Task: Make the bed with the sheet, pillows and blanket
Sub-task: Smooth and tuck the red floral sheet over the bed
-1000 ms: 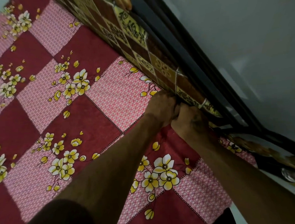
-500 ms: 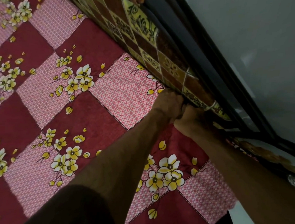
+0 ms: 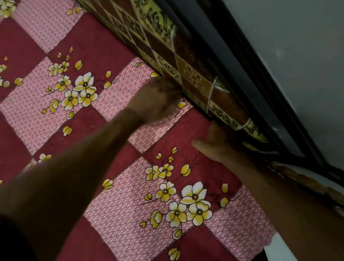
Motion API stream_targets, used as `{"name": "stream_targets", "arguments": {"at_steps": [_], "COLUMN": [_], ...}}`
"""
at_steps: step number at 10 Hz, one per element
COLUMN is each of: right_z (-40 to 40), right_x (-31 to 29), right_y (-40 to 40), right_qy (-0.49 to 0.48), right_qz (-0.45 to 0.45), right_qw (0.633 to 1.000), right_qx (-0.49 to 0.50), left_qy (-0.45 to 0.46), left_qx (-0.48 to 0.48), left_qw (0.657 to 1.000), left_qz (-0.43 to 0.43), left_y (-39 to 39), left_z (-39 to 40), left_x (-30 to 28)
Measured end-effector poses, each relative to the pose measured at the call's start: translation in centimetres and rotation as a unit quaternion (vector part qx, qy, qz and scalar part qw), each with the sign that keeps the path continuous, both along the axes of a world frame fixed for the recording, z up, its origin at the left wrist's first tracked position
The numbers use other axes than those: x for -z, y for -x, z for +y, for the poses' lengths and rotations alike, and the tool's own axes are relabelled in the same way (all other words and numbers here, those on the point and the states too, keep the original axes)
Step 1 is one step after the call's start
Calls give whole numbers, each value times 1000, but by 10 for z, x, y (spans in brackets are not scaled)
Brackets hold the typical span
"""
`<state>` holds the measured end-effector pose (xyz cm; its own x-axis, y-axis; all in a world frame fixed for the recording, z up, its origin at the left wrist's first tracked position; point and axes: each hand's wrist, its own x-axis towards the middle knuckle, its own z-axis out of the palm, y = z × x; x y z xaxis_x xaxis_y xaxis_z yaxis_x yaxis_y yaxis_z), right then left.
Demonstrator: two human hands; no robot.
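The sheet [image 3: 119, 207], a checker of dark red squares and pink patterned squares with clusters of yellow and white flowers, lies spread flat over the bed and fills most of the view. Its far edge runs along the foot of a brown and yellow patterned mattress side [image 3: 163, 49], where the cloth goes down into the gap. Its near right corner ends over a pale surface at the bottom right.

The right hand [image 3: 219, 142] lies at that far edge on a dark red square. The thumb sticks out flat on the cloth, pointing left, while the other fingers go down into the gap between sheet and patterned side and are hidden there, so I cannot tell whether they grasp anything.

The left hand [image 3: 156, 99] is further along the same edge, on a pink square just beside the patterned side. It is blurred; its fingers point toward the gap, and I cannot tell how far they are open or whether they hold cloth. The two hands are apart, with part of a pink square and a red square between them.

Behind the patterned side runs a black frame [image 3: 233, 72], and beyond it a grey wall [image 3: 301, 45].
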<state>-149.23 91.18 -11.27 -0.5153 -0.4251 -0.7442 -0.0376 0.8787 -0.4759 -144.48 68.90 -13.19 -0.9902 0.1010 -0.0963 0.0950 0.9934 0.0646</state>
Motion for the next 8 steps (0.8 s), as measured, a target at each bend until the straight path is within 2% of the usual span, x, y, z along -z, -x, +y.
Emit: {"name": "stream_targets", "arguments": {"at_steps": [1,2,3,5,7,8], "right_z": [-2,-3,-2,0,2,3], "right_x": [4,9,8,16,31,47], "right_y": [3,4,5,8,2,-2], "right_qy": [-7,-18,-18,-1,44,118], "right_qz": [12,14,15,-8,32,65], "right_qw": [1000,1000,1000,1000,998,991], "right_qx": [7,13,17,19,-15,-26], "left_qy": [47,70,82,133,78,25], "left_qx": [-87,-106,-185,-103,-80,-62], "left_qw": [994,991,974,975,993,998], "left_qz": [-49,-49,-98,-149,-49,-15], "left_y": [4,22,42,47,7,-6], "left_z": [-43,-33,-16,-11,63,103], "left_x": [-11,-8,-7,-8,-5,4]}}
